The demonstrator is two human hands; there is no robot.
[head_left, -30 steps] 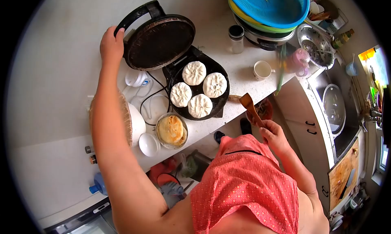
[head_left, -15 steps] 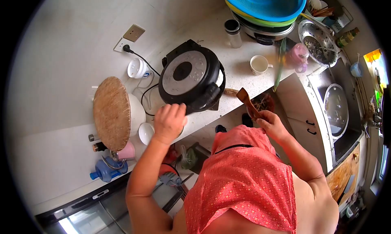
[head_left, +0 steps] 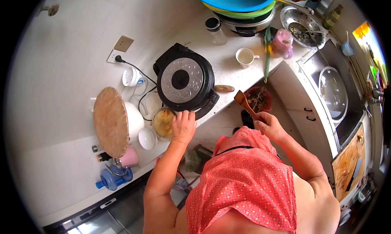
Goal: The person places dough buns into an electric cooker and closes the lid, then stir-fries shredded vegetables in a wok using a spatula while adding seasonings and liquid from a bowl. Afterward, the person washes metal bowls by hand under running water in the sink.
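Observation:
A round black electric griddle (head_left: 163,85) with a grey, dimpled lid centre sits on the counter, its lid down. My left hand (head_left: 183,127) is at its near rim, back of the hand up and fingers bent against the edge; the thumb is hidden. Just left of those fingers a clear glass dish (head_left: 163,123) holds yellowish, browned food. In my right hand (head_left: 270,127) is a brown wooden spatula (head_left: 245,101), gripped by the handle with its blade pointing up and left, over the gap by the counter's edge.
A brown elongated item (head_left: 223,88) lies beside the griddle. Nearby stand a white cup (head_left: 245,57), a glass jar (head_left: 216,33), a pink mug (head_left: 282,43) and a green stalk (head_left: 267,59). A white bowl (head_left: 147,139) and round wooden board (head_left: 110,122) are left. A red bin (head_left: 264,102) stands below.
The griddle lid has come down from a slightly raised tilt. My left hand has shifted right along the rim, uncovering the glass dish. The spatula stays in my right hand; the view has moved.

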